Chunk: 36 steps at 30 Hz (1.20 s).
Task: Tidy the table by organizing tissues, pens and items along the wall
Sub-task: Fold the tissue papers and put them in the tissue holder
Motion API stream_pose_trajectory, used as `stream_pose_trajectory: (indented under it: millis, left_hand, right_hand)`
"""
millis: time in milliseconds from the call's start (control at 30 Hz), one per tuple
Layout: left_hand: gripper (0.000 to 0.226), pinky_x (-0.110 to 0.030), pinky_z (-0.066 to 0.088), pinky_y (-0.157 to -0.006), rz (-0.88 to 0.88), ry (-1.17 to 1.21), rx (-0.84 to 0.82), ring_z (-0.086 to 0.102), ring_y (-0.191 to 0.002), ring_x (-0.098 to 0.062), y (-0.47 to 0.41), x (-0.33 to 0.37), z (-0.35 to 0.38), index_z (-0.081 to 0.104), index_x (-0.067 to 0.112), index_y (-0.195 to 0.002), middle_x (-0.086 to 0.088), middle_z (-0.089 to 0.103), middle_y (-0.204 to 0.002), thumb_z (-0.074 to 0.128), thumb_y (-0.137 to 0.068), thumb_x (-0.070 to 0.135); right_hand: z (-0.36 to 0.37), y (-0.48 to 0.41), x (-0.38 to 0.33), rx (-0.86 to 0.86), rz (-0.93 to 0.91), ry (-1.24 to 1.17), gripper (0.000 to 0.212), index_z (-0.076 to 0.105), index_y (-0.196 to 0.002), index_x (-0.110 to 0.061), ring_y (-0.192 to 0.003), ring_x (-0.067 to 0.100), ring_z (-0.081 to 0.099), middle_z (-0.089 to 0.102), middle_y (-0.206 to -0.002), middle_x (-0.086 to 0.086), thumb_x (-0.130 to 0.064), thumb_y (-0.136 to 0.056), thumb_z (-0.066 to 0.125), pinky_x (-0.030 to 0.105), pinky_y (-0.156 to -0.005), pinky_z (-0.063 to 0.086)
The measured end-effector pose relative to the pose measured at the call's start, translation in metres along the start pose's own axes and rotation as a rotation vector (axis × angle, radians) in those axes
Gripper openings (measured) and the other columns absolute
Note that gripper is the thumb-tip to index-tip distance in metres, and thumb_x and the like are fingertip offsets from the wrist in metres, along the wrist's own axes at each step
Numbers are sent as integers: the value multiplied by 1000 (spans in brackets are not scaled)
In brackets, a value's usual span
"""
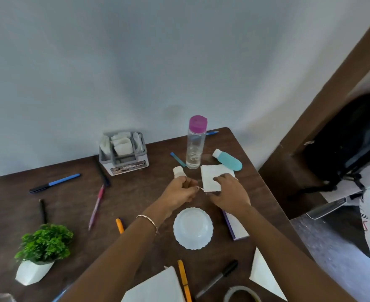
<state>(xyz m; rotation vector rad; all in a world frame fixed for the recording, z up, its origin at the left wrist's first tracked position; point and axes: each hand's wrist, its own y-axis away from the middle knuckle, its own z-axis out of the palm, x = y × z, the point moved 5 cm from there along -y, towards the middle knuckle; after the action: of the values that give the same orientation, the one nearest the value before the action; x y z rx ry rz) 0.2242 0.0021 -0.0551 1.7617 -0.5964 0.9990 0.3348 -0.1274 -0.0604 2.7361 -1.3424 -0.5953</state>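
A white tissue (211,176) lies flat on the dark wooden table (136,203), in front of a clear bottle (195,147) with a pink cap. My right hand (227,194) presses on the tissue's near edge. My left hand (180,192) pinches the tissue's left corner between thumb and finger. A small white bottle (178,172) stands just beyond my left hand. A grey organizer (123,153) holding tissues sits against the wall. Several pens lie scattered: a blue pen (55,183), a pink pen (96,205), an orange pen (119,225).
A teal tube (228,160) lies right of the bottle. A white scalloped bowl (192,228) sits upside down below my hands. A potted plant (42,251) stands at the left. More tissues (264,274), a black marker (219,277), a tape roll (240,294) lie near the front edge.
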Motion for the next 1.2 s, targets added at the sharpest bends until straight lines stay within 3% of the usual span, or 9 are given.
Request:
stream_pose_trajectory:
  millis: [133, 267, 367, 533, 833, 967, 1033, 1100, 1200]
  left_hand:
    - [20, -23, 56, -74, -44, -55, 60, 63, -96, -17, 5, -5, 17, 60, 19, -112, 2, 64, -109, 61, -92, 23]
    - [17, -24, 56, -71, -72, 37, 115, 61, -86, -15, 14, -8, 19, 62, 15, -109, -2, 65, -103, 60, -92, 18]
    - [15, -26, 55, -74, -77, 134, 176, 59, -81, -14, 24, -12, 16, 64, 12, -106, -4, 64, -95, 59, -92, 12]
    - [12, -26, 54, -73, -66, 227, 200, 59, -83, -18, 35, -13, 11, 64, 11, -103, -10, 63, -94, 57, -93, 10]
    - [27, -42, 58, -83, -173, 752, 153, 64, -108, -32, 65, -7, 20, 59, 6, -118, -17, 66, -116, 60, -92, 13]
    - [33, -46, 53, -93, -166, 928, 3, 64, -108, -33, 89, 1, 32, 60, 5, -117, -19, 67, -115, 64, -89, 24]
    - [46, -45, 53, -92, -137, 974, -8, 62, -112, -33, 100, 2, 31, 58, 9, -122, -18, 66, -119, 70, -82, 28]
    - [54, -45, 54, -90, -96, 1025, 8, 60, -116, -33, 109, 1, 25, 56, 12, -126, -17, 65, -122, 73, -77, 28]
    - [58, -49, 51, -96, -16, 1045, 41, 60, -117, -34, 126, -2, 6, 55, 9, -129, -17, 65, -123, 73, -77, 25]
  right_hand:
    - [9, -8, 1, -63, -113, 177, 60, 45, -136, -20, -128, 23, 46, 44, -142, 4, -51, -86, 58, 38, -101, 45]
    - [5, -15, -12, -22, -228, 263, 29, 55, -120, -13, -111, 23, 54, 55, -123, 9, -24, -93, 54, 34, -94, 47]
    - [2, -20, -18, -39, -289, 346, 28, 53, -120, -10, -111, 26, 55, 55, -121, 12, -8, -92, 55, 35, -93, 47]
    - [-1, -24, -15, -11, -282, 318, 31, 50, -127, -14, -115, 23, 57, 57, -127, 9, -11, -95, 52, 31, -98, 45]
    - [-41, 38, -20, 244, -9, -518, 32, 58, -121, -14, -101, 13, 63, 65, -118, 0, -27, -92, 61, 27, -90, 54]
    - [-50, 82, -38, 68, 92, -1228, 32, 56, -121, -24, -99, 5, 64, 65, -118, -11, -24, -90, 63, 16, -77, 53]
    - [-48, 97, -50, -97, 141, -1564, 30, 59, -119, -23, -101, 13, 68, 70, -114, -6, -18, -89, 62, 28, -80, 58]
    - [-44, 105, -60, -218, 183, -1728, 28, 61, -117, -21, -104, 20, 68, 72, -112, -1, -14, -90, 61, 36, -83, 58]
    - [-44, 115, -77, -278, 167, -1697, 28, 62, -114, -22, -104, 21, 68, 72, -110, -1, -11, -88, 62, 35, -81, 58]
